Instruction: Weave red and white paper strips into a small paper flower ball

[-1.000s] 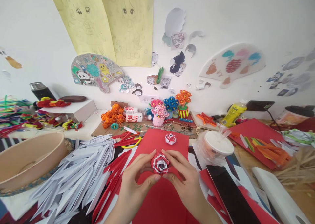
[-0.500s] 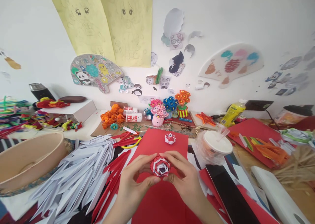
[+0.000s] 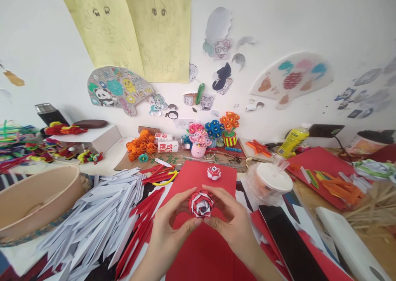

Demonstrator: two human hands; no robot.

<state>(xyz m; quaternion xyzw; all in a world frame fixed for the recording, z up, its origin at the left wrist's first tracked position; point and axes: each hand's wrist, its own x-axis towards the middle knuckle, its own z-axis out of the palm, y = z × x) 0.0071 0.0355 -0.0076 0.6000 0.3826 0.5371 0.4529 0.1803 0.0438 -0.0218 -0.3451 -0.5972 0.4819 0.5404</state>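
Observation:
A red-and-white folded paper rose (image 3: 201,204) is held between both hands above a red paper sheet (image 3: 201,248). My left hand (image 3: 168,229) grips its left side with thumb below and fingers curled over the top. My right hand (image 3: 233,223) pinches its right side the same way. A smaller red-and-white paper rose (image 3: 213,172) lies on the red sheet just beyond the hands.
A heap of white paper strips (image 3: 93,215) and red strips (image 3: 142,219) lies to the left, beside a tan bowl (image 3: 34,202). A lidded plastic cup (image 3: 269,182), a black tablet (image 3: 287,240) and orange strips (image 3: 340,188) sit on the right. Paper flower pots (image 3: 213,134) stand by the wall.
The hands shifted their fingers slightly on the rose and it turned a little; it stays in the same place above the red sheet.

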